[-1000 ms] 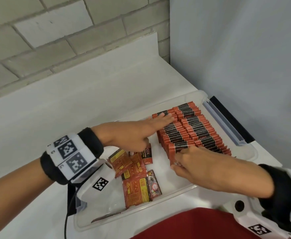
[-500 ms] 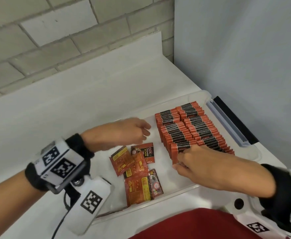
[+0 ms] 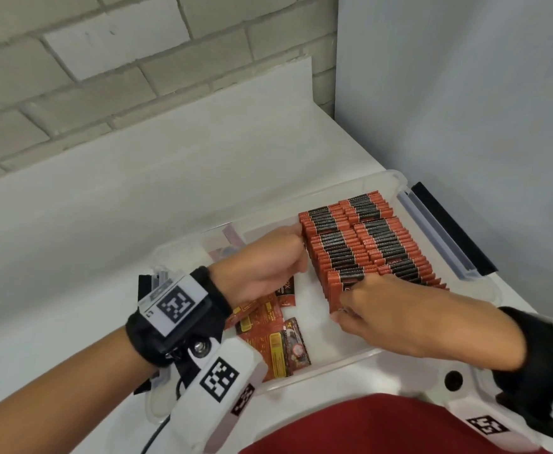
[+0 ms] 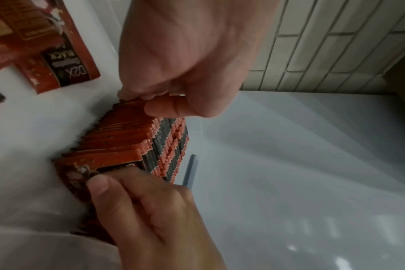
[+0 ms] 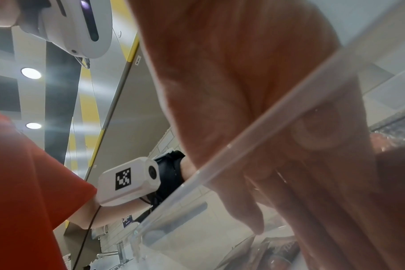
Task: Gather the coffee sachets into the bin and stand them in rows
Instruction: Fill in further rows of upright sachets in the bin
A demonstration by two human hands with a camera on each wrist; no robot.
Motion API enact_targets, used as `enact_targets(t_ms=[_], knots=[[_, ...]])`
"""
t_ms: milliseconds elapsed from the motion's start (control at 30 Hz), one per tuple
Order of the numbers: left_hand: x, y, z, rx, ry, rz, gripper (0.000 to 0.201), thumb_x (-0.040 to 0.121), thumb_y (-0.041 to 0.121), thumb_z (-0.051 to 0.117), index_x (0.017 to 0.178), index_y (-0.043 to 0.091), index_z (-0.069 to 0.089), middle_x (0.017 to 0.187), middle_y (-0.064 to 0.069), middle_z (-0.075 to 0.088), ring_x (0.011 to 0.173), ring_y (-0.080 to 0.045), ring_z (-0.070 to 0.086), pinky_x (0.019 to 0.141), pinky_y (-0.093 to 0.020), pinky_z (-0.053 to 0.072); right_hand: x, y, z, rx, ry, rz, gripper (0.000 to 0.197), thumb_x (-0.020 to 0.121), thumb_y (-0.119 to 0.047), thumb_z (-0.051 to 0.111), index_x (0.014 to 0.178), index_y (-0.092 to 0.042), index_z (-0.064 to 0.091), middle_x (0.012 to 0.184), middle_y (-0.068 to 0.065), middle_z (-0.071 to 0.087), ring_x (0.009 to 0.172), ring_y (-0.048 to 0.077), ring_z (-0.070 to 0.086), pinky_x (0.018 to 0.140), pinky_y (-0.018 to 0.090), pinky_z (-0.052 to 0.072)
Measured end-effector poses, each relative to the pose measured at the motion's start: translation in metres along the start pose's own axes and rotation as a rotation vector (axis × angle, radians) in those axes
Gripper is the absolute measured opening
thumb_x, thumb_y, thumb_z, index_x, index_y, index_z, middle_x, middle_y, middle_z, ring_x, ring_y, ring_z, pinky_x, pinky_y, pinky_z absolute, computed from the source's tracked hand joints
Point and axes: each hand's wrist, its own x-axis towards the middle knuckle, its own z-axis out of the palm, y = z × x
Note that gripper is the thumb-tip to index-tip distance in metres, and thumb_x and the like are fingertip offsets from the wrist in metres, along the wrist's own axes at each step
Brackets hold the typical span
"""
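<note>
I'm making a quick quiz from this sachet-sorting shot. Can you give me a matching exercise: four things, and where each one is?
Things:
1. left hand
2. right hand
3. loose sachets
4. clear bin

Places:
A. lying flat on the bin floor
B. on the white counter, by the grey wall
C. at the far left end of the standing rows
D. at the near end of the standing rows

Pairs: 1-C, 2-D, 3-A, 4-B

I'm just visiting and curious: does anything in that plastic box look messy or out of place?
Yes. A few loose sachets lie flat and overlapping on the floor of the bin, near its left end, while the standing rows fill the right end on edge. Both hands are on the rows; nothing looks torn or spilled.
</note>
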Motion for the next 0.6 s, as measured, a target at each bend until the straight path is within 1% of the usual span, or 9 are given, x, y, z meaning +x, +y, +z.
enact_targets(t_ms=[67,100,133,200,267,367,433,500,600], knots=[[0.003,-0.004,-0.006,-0.033,0.084,-0.040,0.072,0.080,-0.025,0.030,0.136,0.016,0.045,0.139,0.000,0.046,0.106,-0.007,0.048,0.096,-0.025,0.037,-0.001,0.000,-0.001,-0.002,-0.002,0.000,0.038,0.103,-0.029,0.032,0.101,-0.006,0.061,0.097,0.013,0.063,0.090,0.027,0.058,0.073,0.030,0.037],[0.003,-0.007,-0.010,-0.058,0.101,-0.065,0.071,0.081,-0.024,0.032,0.145,0.008,0.034,0.142,-0.005,0.043,0.104,-0.009,0.048,0.099,-0.027,0.038,-0.001,-0.001,-0.001,-0.005,-0.001,0.004,0.037,0.103,-0.029,0.032,0.100,-0.006,0.061,0.096,0.012,0.062,0.087,0.026,0.057,0.073,0.030,0.036],[0.000,-0.008,-0.011,-0.074,0.109,-0.089,0.067,0.081,-0.023,0.033,0.143,0.004,0.035,0.131,-0.007,0.047,0.102,-0.012,0.047,0.101,-0.028,0.039,-0.001,-0.002,-0.002,-0.013,-0.001,0.014,0.037,0.103,-0.029,0.032,0.099,-0.007,0.061,0.093,0.011,0.060,0.084,0.024,0.055,0.072,0.029,0.036],[-0.010,-0.010,-0.007,-0.129,0.042,-0.146,0.046,0.081,-0.024,0.031,0.109,0.005,0.053,0.098,-0.006,0.046,0.109,-0.018,0.042,0.097,-0.026,0.038,-0.001,-0.003,-0.003,-0.031,0.007,0.036,0.035,0.103,-0.027,0.032,0.100,-0.007,0.060,0.089,0.008,0.055,0.083,0.023,0.053,0.072,0.029,0.036],[-0.018,-0.014,0.000,-0.136,-0.043,-0.181,0.041,0.080,-0.026,0.027,0.084,0.008,0.049,0.093,-0.011,0.044,0.106,-0.023,0.039,0.090,-0.027,0.035,-0.001,-0.004,-0.005,-0.047,0.018,0.038,0.032,0.103,-0.025,0.034,0.101,-0.006,0.060,0.090,0.008,0.055,0.086,0.024,0.056,0.071,0.027,0.035],[-0.020,-0.026,0.008,-0.153,-0.134,-0.180,0.050,0.076,-0.027,0.026,0.103,0.002,0.056,0.105,-0.014,0.056,0.097,-0.019,0.052,0.091,-0.027,0.037,-0.005,-0.005,-0.010,-0.051,0.023,0.042,0.032,0.103,-0.025,0.034,0.097,-0.008,0.060,0.082,0.003,0.051,0.075,0.016,0.045,0.068,0.024,0.031],[-0.016,-0.031,0.010,-0.187,-0.148,-0.179,0.062,0.075,-0.026,0.026,0.118,0.011,0.049,0.104,-0.014,0.052,0.084,-0.012,0.054,0.087,-0.024,0.037,-0.007,-0.006,-0.011,-0.062,0.025,0.053,0.032,0.103,-0.026,0.033,0.093,-0.010,0.059,0.081,0.002,0.051,0.072,0.015,0.042,0.068,0.024,0.031],[-0.016,-0.031,0.011,-0.173,-0.137,-0.178,0.059,0.076,-0.024,0.027,0.117,0.013,0.047,0.103,-0.014,0.048,0.079,-0.010,0.052,0.086,-0.024,0.039,-0.007,-0.006,-0.010,-0.070,0.027,0.063,0.031,0.103,-0.025,0.033,0.092,-0.010,0.058,0.082,0.004,0.053,0.072,0.016,0.042,0.068,0.025,0.031],[-0.022,-0.026,0.016,-0.101,-0.154,-0.189,0.053,0.078,-0.024,0.026,0.107,0.011,0.053,0.116,-0.017,0.056,0.105,-0.018,0.056,0.079,-0.019,0.046,-0.006,-0.007,-0.011,-0.079,-0.003,0.065,0.034,0.103,-0.025,0.032,0.097,-0.007,0.060,0.092,0.010,0.061,0.081,0.025,0.055,0.070,0.028,0.035]])
